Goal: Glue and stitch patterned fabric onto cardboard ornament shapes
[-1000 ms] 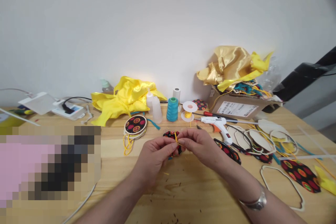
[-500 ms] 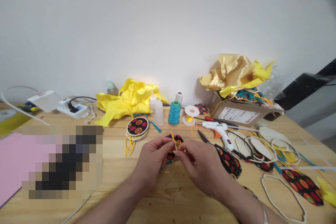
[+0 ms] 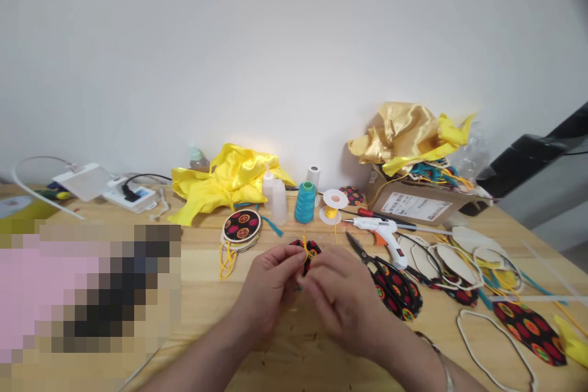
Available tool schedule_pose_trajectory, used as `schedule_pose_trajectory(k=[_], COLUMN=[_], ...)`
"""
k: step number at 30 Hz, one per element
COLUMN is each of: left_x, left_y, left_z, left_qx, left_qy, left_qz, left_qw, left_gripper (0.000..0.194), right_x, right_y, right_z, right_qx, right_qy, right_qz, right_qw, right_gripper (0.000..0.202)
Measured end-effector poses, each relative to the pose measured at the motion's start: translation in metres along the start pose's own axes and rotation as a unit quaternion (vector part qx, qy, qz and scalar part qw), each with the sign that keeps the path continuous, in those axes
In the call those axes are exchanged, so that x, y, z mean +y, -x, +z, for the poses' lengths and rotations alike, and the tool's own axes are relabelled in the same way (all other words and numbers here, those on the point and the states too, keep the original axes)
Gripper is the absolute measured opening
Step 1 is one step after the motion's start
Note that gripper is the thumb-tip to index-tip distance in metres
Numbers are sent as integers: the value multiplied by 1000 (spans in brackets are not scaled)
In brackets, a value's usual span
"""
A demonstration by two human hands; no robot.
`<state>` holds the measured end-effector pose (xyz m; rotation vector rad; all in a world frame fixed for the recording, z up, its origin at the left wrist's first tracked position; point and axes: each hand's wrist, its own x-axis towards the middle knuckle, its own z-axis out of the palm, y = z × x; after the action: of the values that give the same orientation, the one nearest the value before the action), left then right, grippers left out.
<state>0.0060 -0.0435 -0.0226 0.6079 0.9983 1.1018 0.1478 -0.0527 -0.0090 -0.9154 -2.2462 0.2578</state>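
Near the middle of the table, my left hand (image 3: 272, 278) pinches a yellow cord (image 3: 305, 245) at a dark patterned fabric piece (image 3: 313, 247). Close beside it on the right is my right hand (image 3: 342, 294), its fingers curled together just in front of the fabric; what they hold is hidden and blurred. Both hands cover most of the fabric piece. Black scissors (image 3: 383, 275) lie to the right on another patterned piece, beside a white glue gun (image 3: 383, 229).
A round patterned piece (image 3: 242, 226) lies left, with yellow cord. Behind stand a teal thread cone (image 3: 305, 203), a yellow spool (image 3: 333, 207) and bottles (image 3: 278, 203). Yellow cloth (image 3: 225, 177) is behind left; a cardboard box (image 3: 413, 199) and wooden outlines (image 3: 496, 349) are right.
My right hand has turned and shifted slightly down, its fingers now lower and more curled over the fabric. My left hand has stayed nearly in place. The view has shifted slightly.
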Motion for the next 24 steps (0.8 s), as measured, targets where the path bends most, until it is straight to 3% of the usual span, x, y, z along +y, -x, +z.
schedule_pose_trajectory(k=[3,6,10,12,18,24], left_x=[-1,-1,1,3,4,2], left_y=[0,1,4,5,8,6], left_z=[1,1,4,6,8,6], left_qx=[14,18,4,0,0,-15], left_qy=[-36,-76,-99,-109,-134,-142], left_qz=[9,10,18,17,22,16], left_qw=[999,997,995,994,991,990], left_gripper=[18,21,21,21,20,24], right_x=[11,20,22,21,20,22], right_y=[-4,-8,-10,-10,-11,-12], right_z=[0,6,12,12,5,3], right_qx=[80,41,-16,-26,-26,-29], right_qy=[-105,-247,-391,-384,-286,-267], right_qz=[165,281,325,330,304,299], right_qw=[977,926,861,862,908,915], right_gripper=[14,12,10,11,16,15])
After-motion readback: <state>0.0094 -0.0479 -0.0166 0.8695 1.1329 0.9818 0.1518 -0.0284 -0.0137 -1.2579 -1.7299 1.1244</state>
